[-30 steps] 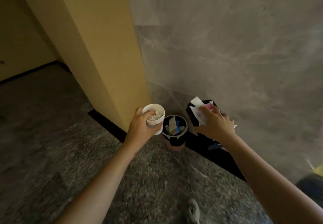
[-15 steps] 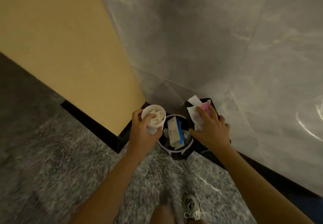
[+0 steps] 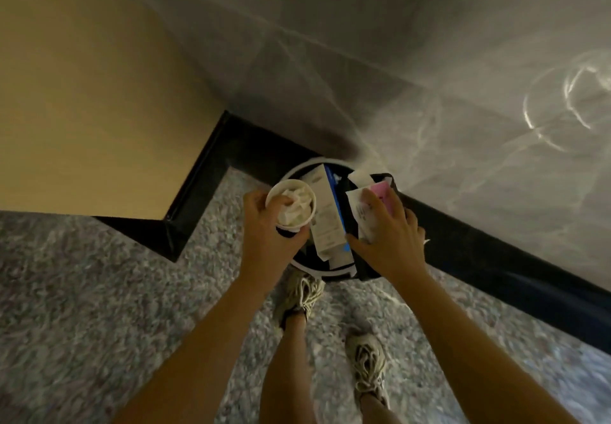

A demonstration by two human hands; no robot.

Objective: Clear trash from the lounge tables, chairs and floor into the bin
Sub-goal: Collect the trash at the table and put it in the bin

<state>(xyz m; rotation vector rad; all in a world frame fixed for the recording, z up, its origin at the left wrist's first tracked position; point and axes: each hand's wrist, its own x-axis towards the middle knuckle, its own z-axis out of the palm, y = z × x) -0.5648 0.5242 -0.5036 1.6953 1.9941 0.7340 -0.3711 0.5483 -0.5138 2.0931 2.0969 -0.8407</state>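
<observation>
Speckled floor [image 3: 99,291], corner bin [image 3: 325,270]: we hold a tissue-stuffed cup [image 3: 291,205] over it, left hand [image 3: 267,225] fingers wrapped round; right hand [image 3: 386,238] grips wrappers [image 3: 365,213]. Carton [image 3: 325,215] inside; our loads not yet dropped.

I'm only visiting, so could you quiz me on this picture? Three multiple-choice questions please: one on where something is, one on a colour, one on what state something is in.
1. Where does the bin stand?
A. on a table
B. on the floor against the wall
C. on a chair

2. What colour is the packet under the fingers of the right hand?
A. green
B. pink
C. orange

3. The paper cup in the left hand is:
A. stuffed with crumpled tissue
B. empty
C. lidded

Answers:
1 B: the bin sits on the floor beside the black skirting.
2 B: the packet shows pink on the black bag that the right hand grips.
3 A: white tissue fills the open cup.
</observation>
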